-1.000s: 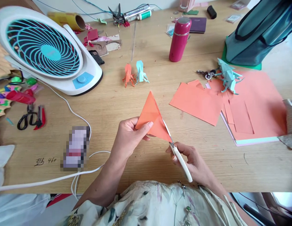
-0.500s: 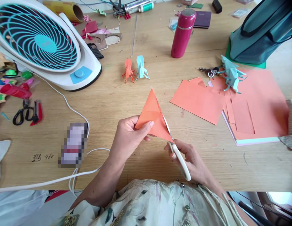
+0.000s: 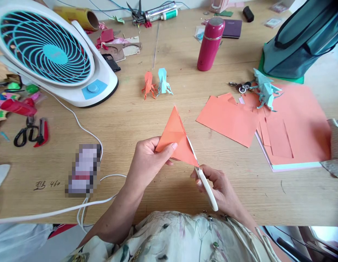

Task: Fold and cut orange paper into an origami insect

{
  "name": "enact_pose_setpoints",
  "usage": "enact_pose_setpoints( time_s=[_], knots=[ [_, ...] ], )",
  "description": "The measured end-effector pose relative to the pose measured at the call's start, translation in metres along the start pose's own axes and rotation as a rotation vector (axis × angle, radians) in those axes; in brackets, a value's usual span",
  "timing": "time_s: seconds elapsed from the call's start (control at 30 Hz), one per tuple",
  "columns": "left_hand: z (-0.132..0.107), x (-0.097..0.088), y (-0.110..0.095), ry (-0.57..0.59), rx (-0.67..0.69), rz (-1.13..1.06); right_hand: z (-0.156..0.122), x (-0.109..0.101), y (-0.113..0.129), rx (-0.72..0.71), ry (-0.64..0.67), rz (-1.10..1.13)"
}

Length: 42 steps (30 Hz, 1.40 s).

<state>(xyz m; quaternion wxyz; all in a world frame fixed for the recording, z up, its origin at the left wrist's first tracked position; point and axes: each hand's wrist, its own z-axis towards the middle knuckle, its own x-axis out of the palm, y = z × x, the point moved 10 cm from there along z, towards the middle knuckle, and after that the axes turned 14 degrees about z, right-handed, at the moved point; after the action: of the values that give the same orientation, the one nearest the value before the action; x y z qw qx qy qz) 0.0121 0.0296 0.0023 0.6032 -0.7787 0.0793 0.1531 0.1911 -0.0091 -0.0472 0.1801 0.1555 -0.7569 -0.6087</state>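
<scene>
Folded orange paper triangle (image 3: 176,140) sits above the front part of the wooden table (image 3: 163,109), apex pointing away from the person, held up off the surface. Left hand (image 3: 147,162) closed on its lower left corner — thumb on top, fingers curled underneath. Right hand (image 3: 222,191) wrapped shut around the white handle of small scissors (image 3: 203,176); blades run along the triangle's right edge, touching the paper — how far apart the blades are, cannot tell.

Behind the triangle, two small origami figures stand just beside each other: an orange one (image 3: 148,84) and a light blue one (image 3: 163,82). Far left, a white desk fan (image 3: 53,54) with teal grille, its white cable (image 3: 84,131) trailing toward the table's front edge. Black-handled scissors (image 3: 24,133) lie near the left edge. A magenta flask (image 3: 211,44) stands upright further back. Right side: loose orange sheets (image 3: 267,120) with cut notches, a larger teal origami figure (image 3: 264,89) resting on them, keys (image 3: 240,86) just beside it, and a teal bag (image 3: 302,36) behind.
</scene>
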Motion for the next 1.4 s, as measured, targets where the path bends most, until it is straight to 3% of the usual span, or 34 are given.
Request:
enact_pose_setpoints(
  time_s=[0.2,0.43,1.4],
  knots=[
    [0.000,0.000,0.002,0.003,-0.014,0.005,0.001,0.000,-0.002,0.005,-0.014,-0.005],
    [-0.002,0.008,0.003,0.099,-0.038,-0.004,0.002,-0.001,-0.002,0.006,-0.016,-0.016],
    [-0.010,0.018,0.007,0.198,-0.079,-0.036,0.007,0.000,0.005,-0.057,-0.018,-0.036]
  ],
)
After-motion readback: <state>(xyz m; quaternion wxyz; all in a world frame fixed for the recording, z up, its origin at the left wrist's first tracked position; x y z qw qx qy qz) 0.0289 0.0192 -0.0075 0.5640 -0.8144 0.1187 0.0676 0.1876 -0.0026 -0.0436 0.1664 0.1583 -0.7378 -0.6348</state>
